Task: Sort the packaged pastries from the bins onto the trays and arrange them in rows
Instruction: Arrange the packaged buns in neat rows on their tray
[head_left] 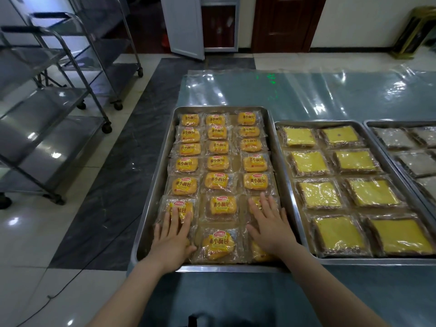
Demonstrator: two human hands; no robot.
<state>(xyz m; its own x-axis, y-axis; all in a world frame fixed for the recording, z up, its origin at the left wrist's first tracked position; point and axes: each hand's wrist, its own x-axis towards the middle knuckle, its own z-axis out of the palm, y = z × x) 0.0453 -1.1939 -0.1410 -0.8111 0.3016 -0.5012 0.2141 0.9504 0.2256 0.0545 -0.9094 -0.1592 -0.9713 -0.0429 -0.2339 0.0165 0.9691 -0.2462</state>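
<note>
A steel tray (pixel 154 180) on the table holds three rows of small orange bread packs (pixel 218 163) in clear wrappers. My left hand (pixel 173 234) lies flat, fingers spread, on the nearest packs of the left row. My right hand (pixel 271 223) lies flat on the nearest packs of the right row, hiding most of them. Between my hands sit two packs of the middle row, the nearest one (pixel 218 244) slightly askew. To the right, a second tray (pixel 289 185) holds two rows of larger square yellow cake packs (pixel 319 194).
A third tray (pixel 375 135) with grey packs shows at the far right edge. Clear plastic sheeting (pixel 295 90) covers the table behind the trays. Steel shelf trolleys (pixel 59 109) stand on the tiled floor to the left. A cable (pixel 70 279) runs over the floor.
</note>
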